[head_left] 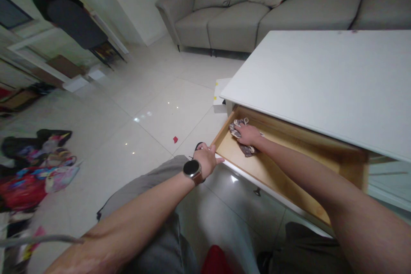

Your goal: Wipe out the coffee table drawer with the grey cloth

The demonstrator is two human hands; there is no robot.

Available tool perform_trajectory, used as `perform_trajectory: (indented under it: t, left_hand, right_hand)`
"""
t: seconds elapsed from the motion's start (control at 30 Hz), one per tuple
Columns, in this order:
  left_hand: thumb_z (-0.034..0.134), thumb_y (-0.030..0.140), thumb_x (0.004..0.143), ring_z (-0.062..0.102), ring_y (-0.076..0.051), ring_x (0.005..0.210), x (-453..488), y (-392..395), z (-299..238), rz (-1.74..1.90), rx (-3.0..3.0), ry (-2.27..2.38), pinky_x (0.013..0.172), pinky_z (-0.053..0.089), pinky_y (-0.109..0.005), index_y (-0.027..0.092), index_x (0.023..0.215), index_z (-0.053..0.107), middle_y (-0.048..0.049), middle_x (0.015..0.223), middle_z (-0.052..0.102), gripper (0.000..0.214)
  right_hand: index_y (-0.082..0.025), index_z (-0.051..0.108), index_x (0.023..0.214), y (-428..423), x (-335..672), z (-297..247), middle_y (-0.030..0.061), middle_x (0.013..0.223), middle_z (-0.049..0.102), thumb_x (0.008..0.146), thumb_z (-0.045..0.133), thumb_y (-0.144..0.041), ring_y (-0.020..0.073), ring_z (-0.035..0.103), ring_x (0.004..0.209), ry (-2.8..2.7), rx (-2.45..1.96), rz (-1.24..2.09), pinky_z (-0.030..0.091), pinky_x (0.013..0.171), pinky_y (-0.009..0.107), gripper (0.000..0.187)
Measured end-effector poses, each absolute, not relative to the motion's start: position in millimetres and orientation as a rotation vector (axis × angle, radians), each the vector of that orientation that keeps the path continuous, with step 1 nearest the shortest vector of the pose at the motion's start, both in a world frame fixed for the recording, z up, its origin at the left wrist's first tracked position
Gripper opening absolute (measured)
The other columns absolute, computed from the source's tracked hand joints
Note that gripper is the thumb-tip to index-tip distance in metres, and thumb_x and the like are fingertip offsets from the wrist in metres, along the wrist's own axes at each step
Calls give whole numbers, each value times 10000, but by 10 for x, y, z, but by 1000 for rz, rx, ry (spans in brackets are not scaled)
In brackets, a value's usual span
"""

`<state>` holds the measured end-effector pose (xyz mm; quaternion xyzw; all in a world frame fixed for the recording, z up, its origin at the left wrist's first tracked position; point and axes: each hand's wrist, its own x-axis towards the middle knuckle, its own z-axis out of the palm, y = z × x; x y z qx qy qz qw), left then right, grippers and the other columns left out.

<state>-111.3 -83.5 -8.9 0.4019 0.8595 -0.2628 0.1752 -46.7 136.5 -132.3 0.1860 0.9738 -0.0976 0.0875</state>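
A wooden drawer (289, 167) stands pulled out from under a white table (321, 81). My right hand (248, 135) lies inside the drawer near its far left corner, fingers pressed down on a patterned cloth (245, 150) that is bunched under it. My left hand (208, 159), with a watch on the wrist, is closed over the drawer's front left corner, fingers curled on its white front edge.
A grey sofa (257, 8) stands behind the table. Glossy white floor tiles (154, 111) stretch to the left. A heap of colourful bags (35, 167) lies at the far left. A small white box (220, 94) sits by the table's corner.
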Motion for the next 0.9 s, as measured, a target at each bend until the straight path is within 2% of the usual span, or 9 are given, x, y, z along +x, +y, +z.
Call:
perform_trajectory:
  t: [0.67,0.9]
  left_hand:
    - [364,693,960,619,-334,1144,-1104,-841,-70,-712,1118,2439,813,523,-356,154,1467,473,-266,1356,545,748]
    - [400,677,960,623,-340,1135,-1105,-838,-80,-668,1079,2466,816,525,-376,195,1446,498,-241,1354,548,692]
  right_hand:
    - [-257,502,1415,1372,-471,-1329,163,1366,578,862,550,-432,354,633,1110,2894,552,-268,523,874,453,583]
    - [-247,507,1414,1374,-474,-1356,175,1369,575,869,548,-441,362,630,1118,2900,556,-286,517,890,468,580]
